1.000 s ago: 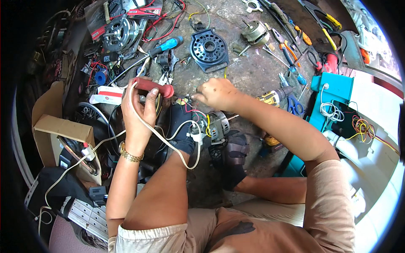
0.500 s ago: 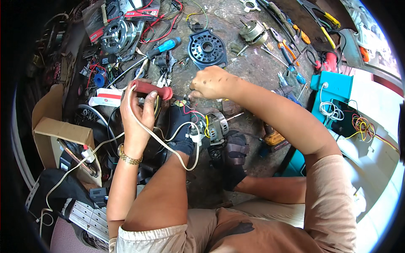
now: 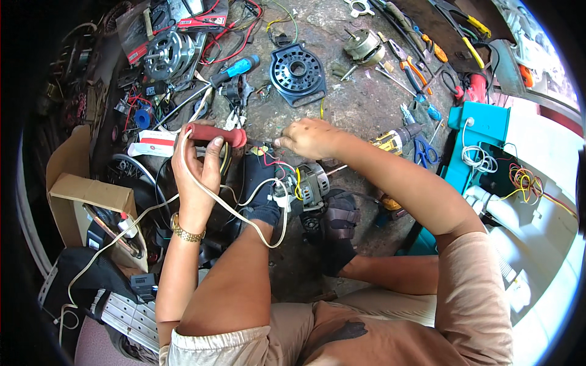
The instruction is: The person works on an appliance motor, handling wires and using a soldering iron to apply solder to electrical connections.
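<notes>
My left hand [image 3: 198, 165] is wrapped around the red handle of a soldering iron [image 3: 220, 135]. The iron points right, and its white cord [image 3: 215, 194] loops down over my wrist. At its tip end lies a small part with wires [image 3: 261, 150], just above my dark sock. Pink, white and yellow wires link that area to a small electric motor [image 3: 314, 185] between my feet. Close to the tip, on its right, my right hand [image 3: 310, 139] has its fingers pinched together. Whatever sits between those fingertips is too small to make out.
A round black vented cover [image 3: 298, 72] lies ahead. Beyond my right forearm are a yellow drill [image 3: 394, 139], blue scissors [image 3: 425, 151] and pliers [image 3: 415, 76]. A blue-handled screwdriver [image 3: 235, 70] and another motor [image 3: 170, 56] lie far left. An open cardboard box [image 3: 91, 189] stands left.
My right hand has come down toward me, level with the iron's tip, uncovering more of the drill and the black cover. My left hand has barely shifted with the iron.
</notes>
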Demonstrator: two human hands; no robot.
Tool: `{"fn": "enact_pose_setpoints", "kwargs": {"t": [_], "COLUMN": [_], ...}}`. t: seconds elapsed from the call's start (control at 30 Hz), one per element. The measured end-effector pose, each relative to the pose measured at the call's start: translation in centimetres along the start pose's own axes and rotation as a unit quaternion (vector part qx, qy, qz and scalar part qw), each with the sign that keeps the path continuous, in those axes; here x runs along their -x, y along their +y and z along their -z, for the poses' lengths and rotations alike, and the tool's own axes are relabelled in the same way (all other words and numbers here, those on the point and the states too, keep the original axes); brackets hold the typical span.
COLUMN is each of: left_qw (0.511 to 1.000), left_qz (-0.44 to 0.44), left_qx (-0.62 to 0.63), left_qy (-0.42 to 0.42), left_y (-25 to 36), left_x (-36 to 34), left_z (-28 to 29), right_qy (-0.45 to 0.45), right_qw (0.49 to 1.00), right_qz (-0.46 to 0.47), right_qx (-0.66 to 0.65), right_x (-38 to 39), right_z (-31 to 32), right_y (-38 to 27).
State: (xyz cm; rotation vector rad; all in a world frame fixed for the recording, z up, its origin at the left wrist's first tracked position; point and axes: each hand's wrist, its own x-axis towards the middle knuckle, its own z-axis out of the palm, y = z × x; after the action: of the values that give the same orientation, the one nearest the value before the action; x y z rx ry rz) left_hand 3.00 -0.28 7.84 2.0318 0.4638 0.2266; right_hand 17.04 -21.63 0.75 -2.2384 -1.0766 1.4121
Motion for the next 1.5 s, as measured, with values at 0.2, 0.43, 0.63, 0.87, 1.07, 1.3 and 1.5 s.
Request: {"fn": "enact_pose_setpoints", "kwargs": {"t": [0.2,0.43,0.63,0.87,1.07,1.3,1.5], "left_qw": [1.0,1.0,1.0,1.0,1.0,1.0,1.0], "left_qz": [0.002,0.001,-0.001,0.016,0.007,-0.015,-0.021], "left_qx": [0.011,0.009,0.011,0.017,0.005,-0.005,-0.016], "left_qy": [0.006,0.001,0.005,-0.011,-0.015,0.002,-0.01], "left_y": [0.0,0.1,0.0,-0.2,-0.1,0.3,0.6], "left_x": [0.0,-0.1,0.0,0.1,-0.1,-0.2,-0.6], "left_z": [-0.1,-0.1,-0.2,0.0,0.0,0.0,-0.3], "right_qy": [-0.01,0.05,0.017,0.036,0.083,0.052,-0.154], "right_qw": [1.0,0.998,0.999,0.999,0.995,0.992,0.977], "right_qz": [-0.008,0.027,0.022,0.012,0.049,0.067,-0.03], "right_qx": [0.01,-0.001,0.015,0.001,0.04,0.089,-0.143], "right_x": [0.0,0.0,0.0,0.3,0.2,-0.6,-4.1], "right_z": [-0.1,-0.6,0.1,0.0,-0.4,1.1,2.4], "right_y": [-0.6,0.0,-0.2,-0.3,0.4,-1.0,1.2]}}
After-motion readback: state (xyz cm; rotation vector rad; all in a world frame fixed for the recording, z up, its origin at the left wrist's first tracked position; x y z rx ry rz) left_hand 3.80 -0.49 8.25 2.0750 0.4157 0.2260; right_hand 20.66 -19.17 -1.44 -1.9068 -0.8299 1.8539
